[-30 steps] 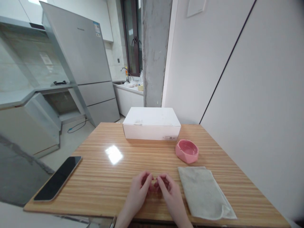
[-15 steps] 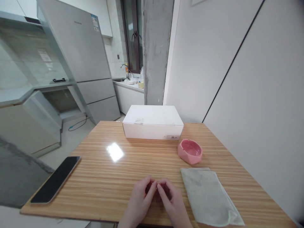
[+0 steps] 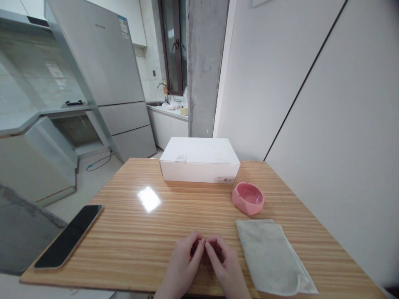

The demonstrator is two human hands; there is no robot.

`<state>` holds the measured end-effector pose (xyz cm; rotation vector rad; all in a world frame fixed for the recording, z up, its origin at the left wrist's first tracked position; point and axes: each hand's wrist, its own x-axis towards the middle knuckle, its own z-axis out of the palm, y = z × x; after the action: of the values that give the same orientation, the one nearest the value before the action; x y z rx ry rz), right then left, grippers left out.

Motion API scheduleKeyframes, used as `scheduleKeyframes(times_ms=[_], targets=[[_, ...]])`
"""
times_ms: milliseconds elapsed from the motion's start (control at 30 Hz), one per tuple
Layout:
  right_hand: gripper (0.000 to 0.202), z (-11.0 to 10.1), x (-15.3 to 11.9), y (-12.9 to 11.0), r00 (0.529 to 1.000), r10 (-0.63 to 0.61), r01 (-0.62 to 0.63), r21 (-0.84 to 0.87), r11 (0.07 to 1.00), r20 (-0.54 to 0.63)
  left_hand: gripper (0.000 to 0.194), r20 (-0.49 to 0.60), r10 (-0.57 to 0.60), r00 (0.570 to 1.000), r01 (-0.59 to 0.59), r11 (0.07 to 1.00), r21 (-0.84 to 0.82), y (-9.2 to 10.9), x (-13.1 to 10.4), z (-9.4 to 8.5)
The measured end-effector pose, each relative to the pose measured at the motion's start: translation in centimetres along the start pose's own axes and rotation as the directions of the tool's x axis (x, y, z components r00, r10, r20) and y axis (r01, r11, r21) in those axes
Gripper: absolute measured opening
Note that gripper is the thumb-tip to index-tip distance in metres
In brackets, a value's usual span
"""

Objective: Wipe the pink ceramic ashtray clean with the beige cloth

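Note:
My left hand [image 3: 186,257] and my right hand [image 3: 223,258] meet near the table's front edge, fingertips touching. On each hand the thumb and forefinger are pressed together in a pinch. Whatever lies between the fingertips, if anything, is too small or hidden to make out. Just right of my right hand lies a folded grey-green cloth [image 3: 274,255]. Beyond the cloth sits a pink faceted ashtray [image 3: 248,198], upright and apart from both hands.
A closed white box [image 3: 199,162] stands at the back of the wooden table [image 3: 124,232]. At the left edge lies a dark-screened phone [image 3: 70,236]. A white wall [image 3: 327,137] runs along the right side. Past the table stand a grey pillar [image 3: 205,70] and a fridge [image 3: 96,62].
The view has shifted very slightly, so the scene sits a little further left. My hands keep the same pinched pose, and nothing on the table has moved.

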<state>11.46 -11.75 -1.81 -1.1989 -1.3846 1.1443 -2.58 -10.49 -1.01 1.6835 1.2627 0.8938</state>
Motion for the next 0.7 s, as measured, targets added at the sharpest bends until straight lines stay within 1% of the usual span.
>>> scheduleKeyframes(times_ms=[267, 700], targets=[[0.028, 0.05, 0.05, 0.72, 1.000, -0.016, 0.016, -0.040, 0.999, 0.007, 0.028, -0.007, 0.010, 1.000, -0.010, 1.000, 0.001, -0.26, -0.09, 0.09], [0.028, 0.01, 0.06, 0.43, 1.000, -0.020, 0.022, -0.072, 0.997, 0.023, 0.029, -0.006, 0.017, 1.000, -0.017, 1.000, 0.008, 0.11, -0.20, 0.04]])
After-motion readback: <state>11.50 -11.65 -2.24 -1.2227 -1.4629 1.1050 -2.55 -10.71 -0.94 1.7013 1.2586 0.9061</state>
